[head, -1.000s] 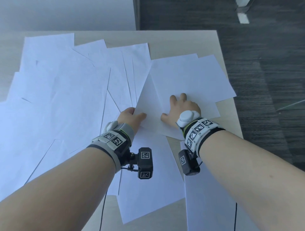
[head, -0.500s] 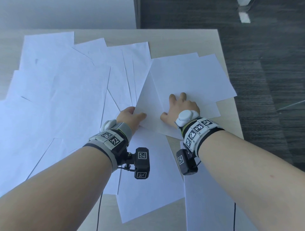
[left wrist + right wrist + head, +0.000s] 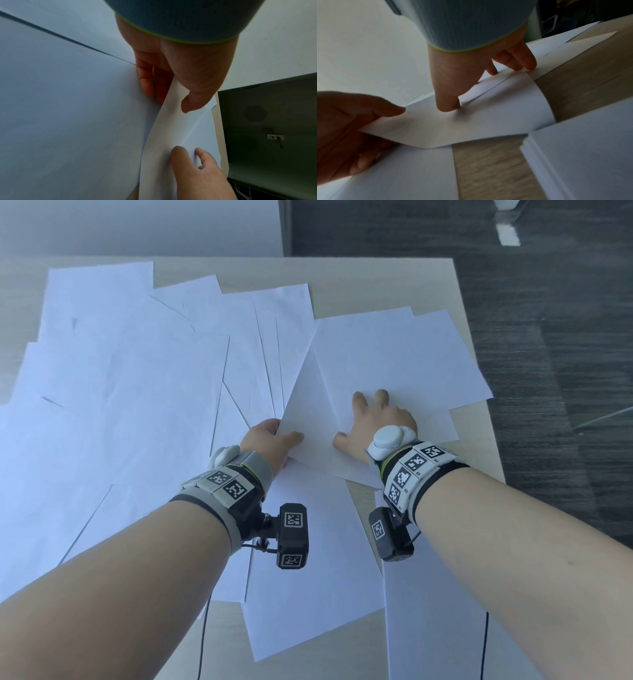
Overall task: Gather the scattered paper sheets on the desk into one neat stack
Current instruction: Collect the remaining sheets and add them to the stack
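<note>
Paper (image 3: 387, 361) hides left hand (image 3: 265, 440) fingers (underneath)

White paper sheets (image 3: 130, 405) lie scattered and overlapping across the light wooden worktop (image 3: 387, 285). A small bunch of sheets (image 3: 394, 361) at the right is lifted and bowed along its left edge.
</note>
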The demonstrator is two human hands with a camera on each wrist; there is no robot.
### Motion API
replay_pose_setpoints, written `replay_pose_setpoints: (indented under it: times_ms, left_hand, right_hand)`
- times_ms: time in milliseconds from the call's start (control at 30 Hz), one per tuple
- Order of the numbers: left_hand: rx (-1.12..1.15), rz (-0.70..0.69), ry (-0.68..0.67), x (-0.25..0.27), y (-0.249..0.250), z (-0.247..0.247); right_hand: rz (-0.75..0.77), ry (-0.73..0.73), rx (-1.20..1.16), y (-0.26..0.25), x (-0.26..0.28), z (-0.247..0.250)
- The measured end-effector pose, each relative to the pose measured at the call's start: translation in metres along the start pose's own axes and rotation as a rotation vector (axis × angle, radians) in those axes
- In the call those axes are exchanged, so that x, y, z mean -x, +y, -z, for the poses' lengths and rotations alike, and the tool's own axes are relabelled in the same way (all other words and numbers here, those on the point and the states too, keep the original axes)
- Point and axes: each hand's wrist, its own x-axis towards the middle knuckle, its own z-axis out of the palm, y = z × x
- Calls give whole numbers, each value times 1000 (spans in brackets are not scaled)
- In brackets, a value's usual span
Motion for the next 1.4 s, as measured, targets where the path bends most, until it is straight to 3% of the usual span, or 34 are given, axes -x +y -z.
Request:
replay_pose_setpoints:
  times_ms: [467, 600, 700, 767, 867, 1033, 1200, 1267, 1400]
  left_hand:
    - [20, -1, 2, -6, -1, 3]
    - [20, 20, 17, -11, 2, -7]
    - [24, 31, 15, -13, 1, -7]
    - [26, 39, -4, -14, 0, -5]
    - [126, 102, -19, -19, 1, -1]
    - [361, 307, -79, -24, 2, 9]
    - [181, 251, -187, -22, 5, 0]
    - [128, 211, -193, -21, 4, -4]
    - [156, 192, -121, -20, -4, -7]
  right_hand:
    - [35, 60, -32, 11, 1, 1]
    - [61, 8, -64, 35, -6, 6]
    - [54, -57, -144, 51, -12, 7]
    - [41, 3, -296, 65, -7, 2]
    - [140, 142, -570, 90, 9, -16]
    - [390, 22, -539, 124, 18, -42]
    - [513, 88, -541, 116, 17, -44]
    - [382, 122, -489, 108, 18, -40]
    - [-255, 183, -583, 111, 10, -25]
